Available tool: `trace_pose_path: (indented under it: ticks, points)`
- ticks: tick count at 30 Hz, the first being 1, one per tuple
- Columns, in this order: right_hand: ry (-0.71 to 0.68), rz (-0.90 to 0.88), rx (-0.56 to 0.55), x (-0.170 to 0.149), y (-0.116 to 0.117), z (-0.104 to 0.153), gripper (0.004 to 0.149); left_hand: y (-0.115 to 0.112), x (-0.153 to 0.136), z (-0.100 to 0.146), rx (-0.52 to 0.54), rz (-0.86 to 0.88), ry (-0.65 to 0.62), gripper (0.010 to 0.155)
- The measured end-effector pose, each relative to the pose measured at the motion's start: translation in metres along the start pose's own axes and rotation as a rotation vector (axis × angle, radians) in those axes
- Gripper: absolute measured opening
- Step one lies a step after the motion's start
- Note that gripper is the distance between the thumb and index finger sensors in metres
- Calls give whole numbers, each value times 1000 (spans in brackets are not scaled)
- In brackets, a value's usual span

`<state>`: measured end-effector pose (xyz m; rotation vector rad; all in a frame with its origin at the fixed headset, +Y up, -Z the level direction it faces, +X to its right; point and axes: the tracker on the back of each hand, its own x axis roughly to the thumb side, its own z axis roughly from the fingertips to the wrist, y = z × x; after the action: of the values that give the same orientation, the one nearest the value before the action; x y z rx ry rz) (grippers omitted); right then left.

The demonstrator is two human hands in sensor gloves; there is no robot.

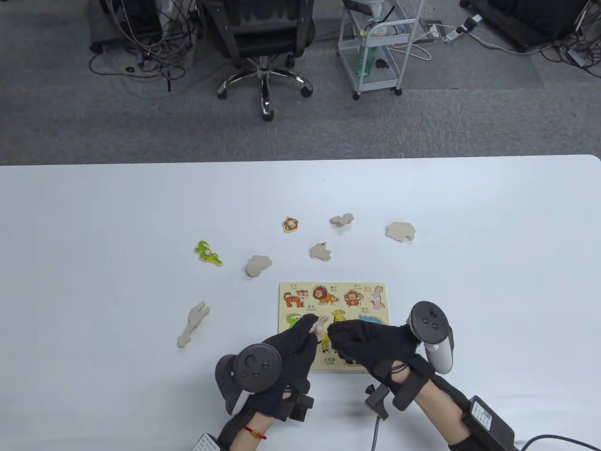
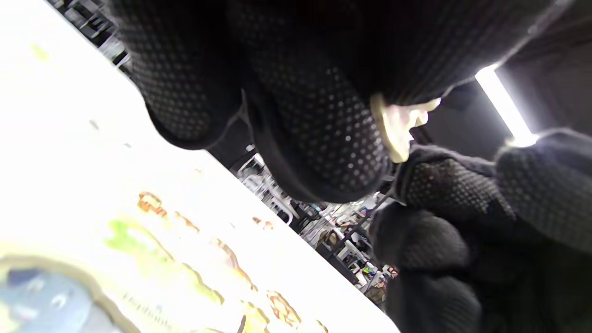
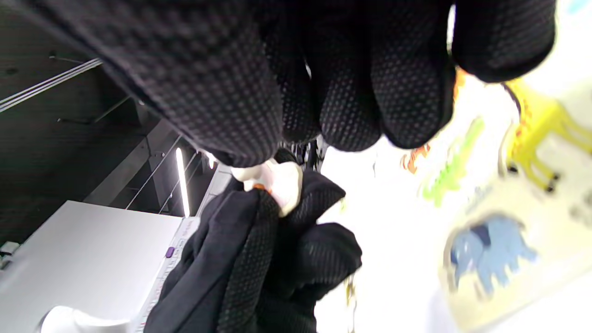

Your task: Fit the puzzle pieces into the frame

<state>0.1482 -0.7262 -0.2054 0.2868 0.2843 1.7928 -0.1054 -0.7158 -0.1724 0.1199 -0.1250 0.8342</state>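
we hold one puzzle piece [image 1: 321, 325] pinched between both hands, left hand [image 1: 287, 346] and right hand [image 1: 364, 343], over the frame [image 1: 300, 287]; next we judge it needs lining up with its slot.

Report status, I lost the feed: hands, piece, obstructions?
Left hand and right hand both pinch one small piece above the puzzle frame. Not seated. Nothing blocking.

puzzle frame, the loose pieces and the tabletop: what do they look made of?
Puzzle frame: likely thin wood or plywood with a printed matte face, going by its pale tan edge. Loose pieces: apparently unfinished wood, bare tan backs; the crocodile piece shows a printed face and a pale peg. Table: smooth white, probably laminate, with a faint sheen; its core is not visible.
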Motion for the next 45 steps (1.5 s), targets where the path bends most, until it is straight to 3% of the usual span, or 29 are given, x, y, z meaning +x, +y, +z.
trace_pose_path:
  ticks: [6,12,20,24,29,36,39,45]
  points:
    - [-211,371,-185,31,1,15,53,-13,-18,-6,-144,131,162,47]
    - [-253,680,-219,39,18,22,59,-23,-17,-9,-241,170,129,46]
    - [-317,767,-301,40,28,27,54,-27,-12,-5,-287,240,122,47]
    - [-349,792,-288,42,34,29,46,-30,-13,-5,-327,286,119,48]
    - [-375,746,-283,42,30,29,46,-34,-13,-6,-387,381,103,49]
    - [-404,718,-283,44,26,30,47,-30,-9,-8,-414,335,44,49]
    - [-403,710,-284,44,24,30,47,-25,-7,-8,-385,257,15,50]
    - [-380,715,-263,43,10,24,47,-7,-1,-5,-202,0,-42,57]
